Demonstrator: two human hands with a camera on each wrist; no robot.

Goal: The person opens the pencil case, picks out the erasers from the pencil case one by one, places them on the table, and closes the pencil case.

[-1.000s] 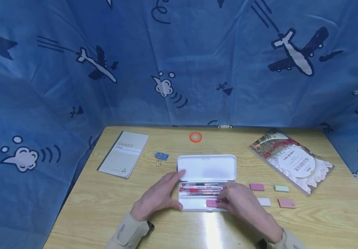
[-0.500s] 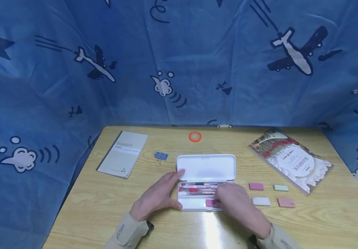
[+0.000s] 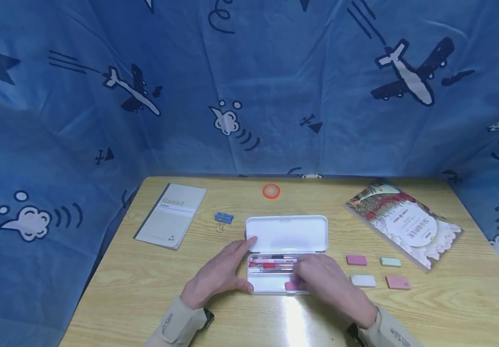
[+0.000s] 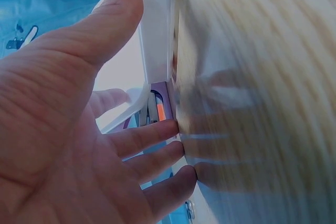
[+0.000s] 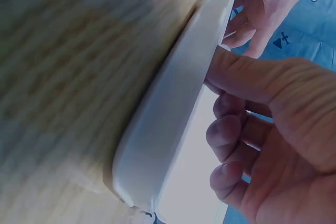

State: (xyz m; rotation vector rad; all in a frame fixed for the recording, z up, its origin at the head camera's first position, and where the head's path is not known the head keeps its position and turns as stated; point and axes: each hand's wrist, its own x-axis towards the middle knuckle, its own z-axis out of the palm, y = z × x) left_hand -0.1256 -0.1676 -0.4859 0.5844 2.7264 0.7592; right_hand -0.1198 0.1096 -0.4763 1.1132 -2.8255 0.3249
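Note:
A white pencil case [image 3: 268, 284] lies on the table with its lid [image 3: 286, 233] swung back. Several pens [image 3: 271, 265] fill the rear part of its tray. My right hand [image 3: 325, 279] reaches into the tray's front right and pinches a pink eraser [image 3: 290, 286], whose left end shows past the fingers; the rest is hidden. At the case's left end, my left hand [image 3: 216, 277] spreads its thumb to the front corner and its index finger to the lid. The left wrist view shows the left fingers [image 4: 152, 139] fairly straight, tips down at the tabletop.
Right of the case lie a magenta eraser [image 3: 356, 260], a pale green one [image 3: 390, 262], a white one [image 3: 363, 281] and a pink one [image 3: 398, 282]. Farther out are a booklet [image 3: 405, 226], a tape roll [image 3: 271, 191], a blue binder clip [image 3: 224, 218] and a notebook [image 3: 171, 217].
My right hand has moved a little left inside the case, and the pink eraser in its fingers now sits slightly tilted. The white eraser shows more fully. My left hand stays in place.

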